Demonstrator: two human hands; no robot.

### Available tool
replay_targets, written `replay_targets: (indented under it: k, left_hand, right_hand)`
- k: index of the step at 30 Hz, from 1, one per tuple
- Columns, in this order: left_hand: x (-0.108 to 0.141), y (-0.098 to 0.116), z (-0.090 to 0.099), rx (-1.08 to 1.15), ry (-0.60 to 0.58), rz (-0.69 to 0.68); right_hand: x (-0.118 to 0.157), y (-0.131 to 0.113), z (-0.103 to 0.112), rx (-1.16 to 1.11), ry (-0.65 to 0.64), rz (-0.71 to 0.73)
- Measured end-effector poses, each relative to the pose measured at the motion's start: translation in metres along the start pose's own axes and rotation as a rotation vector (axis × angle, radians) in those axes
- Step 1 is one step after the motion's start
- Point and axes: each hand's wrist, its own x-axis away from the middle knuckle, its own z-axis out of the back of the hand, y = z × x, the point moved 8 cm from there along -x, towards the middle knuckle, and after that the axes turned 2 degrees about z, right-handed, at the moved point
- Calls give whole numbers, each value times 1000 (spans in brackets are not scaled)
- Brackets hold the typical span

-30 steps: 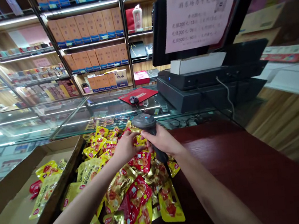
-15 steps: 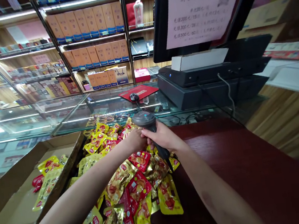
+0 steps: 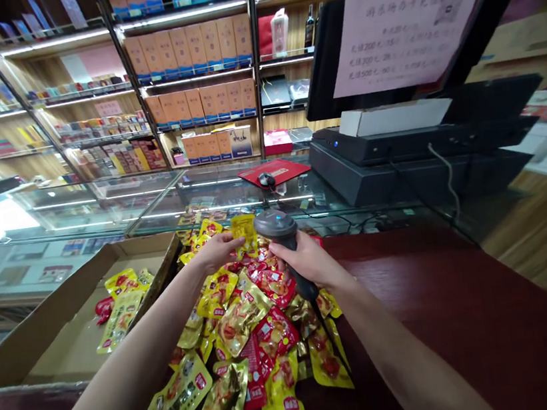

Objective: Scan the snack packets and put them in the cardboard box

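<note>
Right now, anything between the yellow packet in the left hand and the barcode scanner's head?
Nothing visible. The left hand pinches the yellow snack packet just beside the head of the handheld barcode scanner, which the right hand grips. The pile of snack packets lies beneath them, not between. Depth gap: can't tell.

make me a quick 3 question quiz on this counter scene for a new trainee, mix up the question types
1. What does the right hand hold?
a) a cup
b) a handheld scanner
c) a pair of scissors

2. True or false: some packets lie inside the open cardboard box.

3. Fill in the colour: the left hand holds a small ____ pouch beside the handheld scanner.

Key: 1. b; 2. true; 3. yellow
</note>
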Motion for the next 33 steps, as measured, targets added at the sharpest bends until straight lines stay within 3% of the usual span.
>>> replay_targets:
  k: [5,14,23,33]
  left_hand:
    - [6,-13,24,70,88,110]
    - [9,8,45,65,113,46]
    - [17,1,41,80,114,116]
    - [17,-7,49,89,107,115]
  right_hand:
    - [5,5,-25,28,-84,-44]
    - [12,23,-56,22,-183,-78]
    - [14,46,-64,81,-221,-91]
    - [18,48,-71,83,-233,-92]
